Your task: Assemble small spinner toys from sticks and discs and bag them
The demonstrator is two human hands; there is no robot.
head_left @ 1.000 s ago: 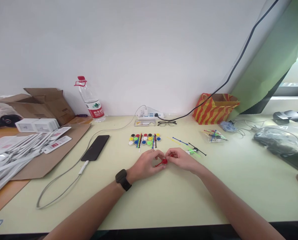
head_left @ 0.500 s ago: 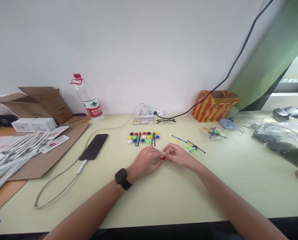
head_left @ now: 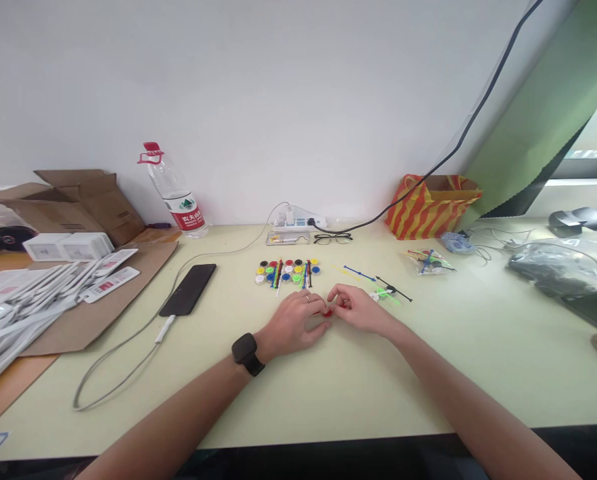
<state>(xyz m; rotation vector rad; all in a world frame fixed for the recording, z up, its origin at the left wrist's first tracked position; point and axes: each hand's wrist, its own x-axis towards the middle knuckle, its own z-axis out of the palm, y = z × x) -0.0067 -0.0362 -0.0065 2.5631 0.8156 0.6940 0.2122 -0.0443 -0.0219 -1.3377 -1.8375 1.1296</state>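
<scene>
A small red round plastic piece (head_left: 327, 313) is at the fingertips of both my hands, low over the table. My left hand (head_left: 298, 323), with a ring and a black watch, has its bent fingers and thumb around the piece's left side. From the right, my right hand (head_left: 361, 309) pinches at the same piece with curled fingers, which partly hide it. Beyond the hands lie rows of coloured round pieces (head_left: 288, 269) with thin plastic sticks (head_left: 307, 275) across them. Clock-hand-like pointers, one blue (head_left: 359, 273) and one black (head_left: 397, 291), lie near my right hand.
At the left are a phone (head_left: 188, 291) on a cable, a water bottle (head_left: 185, 210), a cardboard box (head_left: 91, 210) and stacked white tags (head_left: 53, 293). A power strip (head_left: 301, 222) and glasses (head_left: 333, 238) lie along the wall. A striped bag (head_left: 428, 210) and plastic packets (head_left: 429, 262) are right.
The left thumb has come slightly away from the index finger, and the red piece sits a little lower and flatter between the hands. The camera view has shifted slightly.
</scene>
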